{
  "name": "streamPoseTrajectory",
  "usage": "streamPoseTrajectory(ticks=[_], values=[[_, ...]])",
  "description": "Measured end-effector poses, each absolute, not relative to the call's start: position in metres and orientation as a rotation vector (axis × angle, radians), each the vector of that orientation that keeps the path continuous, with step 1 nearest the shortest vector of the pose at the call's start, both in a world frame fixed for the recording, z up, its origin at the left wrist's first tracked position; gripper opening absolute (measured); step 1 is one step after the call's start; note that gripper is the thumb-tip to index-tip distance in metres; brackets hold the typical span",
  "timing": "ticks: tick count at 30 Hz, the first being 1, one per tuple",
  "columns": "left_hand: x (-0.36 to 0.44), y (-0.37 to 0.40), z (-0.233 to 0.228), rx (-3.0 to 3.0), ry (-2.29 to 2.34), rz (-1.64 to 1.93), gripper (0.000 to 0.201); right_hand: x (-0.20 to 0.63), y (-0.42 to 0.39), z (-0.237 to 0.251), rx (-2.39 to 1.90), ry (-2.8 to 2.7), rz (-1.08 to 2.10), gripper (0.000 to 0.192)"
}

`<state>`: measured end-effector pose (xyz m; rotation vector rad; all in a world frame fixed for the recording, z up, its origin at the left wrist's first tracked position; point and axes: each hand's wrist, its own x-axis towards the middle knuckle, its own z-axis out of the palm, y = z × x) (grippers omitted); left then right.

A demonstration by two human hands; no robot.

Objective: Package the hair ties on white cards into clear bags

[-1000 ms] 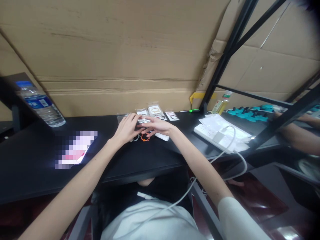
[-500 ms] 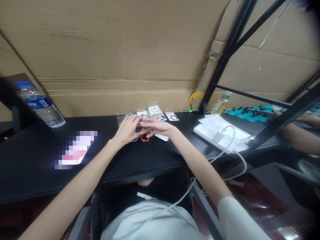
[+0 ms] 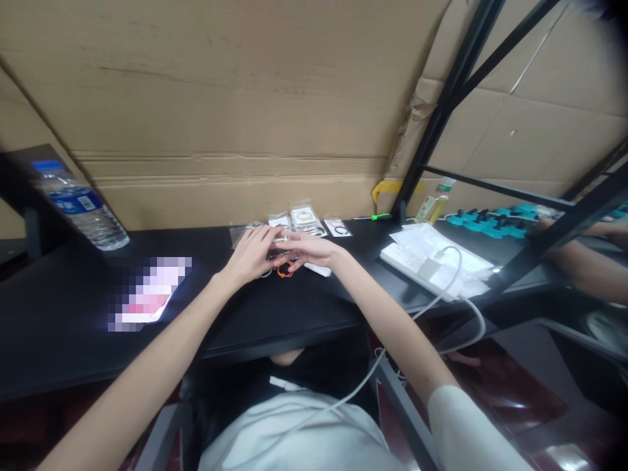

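Cardboard (image 3: 235,98) walled the back; black desk (image 3: 294,307) ran below it, with a black frame (image 3: 454,98) at its right end and a co-worker's arm (image 3: 589,271) past that, blurred. Water bottle (image 3: 86,206) was by the back edge, left end. Toward the right end, papers (image 3: 422,235) lay over a white power strip (image 3: 398,261), cable trailing off the front edge. Lit phone (image 3: 150,294) lay on the left part, nearer the front edge than the bottle. Left hand (image 3: 252,252) and right hand (image 3: 311,247) met short of the back edge, about mid-length, palms down, fingers bent in and overlapping. A small shiny thing (image 3: 280,239) showed between them; fingers hid most of it, so couldn't tell whether either hand gripped it or just covered it. Clear packets (image 3: 304,216) were bunched at the back edge behind the right hand, one packet (image 3: 337,227) just right of the bunch. Orange band (image 3: 284,275) and pale band (image 3: 266,273) lay on the front-edge side of the fingers, both partly covered. Progress, my judgement: partway. Some bands showed inside packets, so that much looked done; orange and pale looked loose, and the shiny thing seemed unfinished. Exact count left: couldn't tell.
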<state>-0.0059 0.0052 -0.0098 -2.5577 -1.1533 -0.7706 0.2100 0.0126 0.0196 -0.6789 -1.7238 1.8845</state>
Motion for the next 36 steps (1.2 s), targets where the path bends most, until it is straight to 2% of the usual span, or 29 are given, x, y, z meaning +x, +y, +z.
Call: streamPoseTrajectory(ticks=[4, 7, 10, 15, 17, 20, 26, 30, 36], values=[[-0.009, 0.006, -0.009, -2.538, -1.183, -0.759, 0.053, 0.215, 0.014, 0.023, -0.694, -1.761, 1.824, 0.038], [-0.011, 0.007, -0.008, -2.493, -1.272, -0.703, 0.046, 0.224, 0.019, 0.026, -0.814, -1.785, 1.645, 0.037], [-0.013, 0.008, -0.007, -2.436, -1.366, -0.663, 0.046, 0.238, 0.027, 0.026, -1.018, -1.803, 1.323, 0.040], [-0.014, 0.009, -0.008, -2.385, -1.434, -0.679, 0.049, 0.269, 0.040, 0.027, -1.599, -2.019, 0.504, 0.031], [-0.014, 0.009, -0.007, -2.376, -1.453, -0.673, 0.050, 0.279, 0.044, 0.026, -1.859, -2.120, 0.356, 0.045], [-0.013, 0.008, -0.006, -2.370, -1.481, -0.668, 0.055, 0.286, 0.050, 0.024, -2.075, -2.219, 0.404, 0.061], [-0.011, 0.005, -0.002, -2.391, -1.498, -0.674, 0.059, 0.283, 0.052, 0.021, -2.110, -2.197, 0.448, 0.038], [-0.010, 0.005, -0.003, -2.399, -1.490, -0.667, 0.057, 0.286, 0.048, 0.024, -2.036, -2.157, 0.441, 0.040], [-0.011, 0.006, -0.004, -2.401, -1.478, -0.666, 0.057, 0.296, 0.051, 0.028, -1.820, -2.131, 0.601, 0.039]])
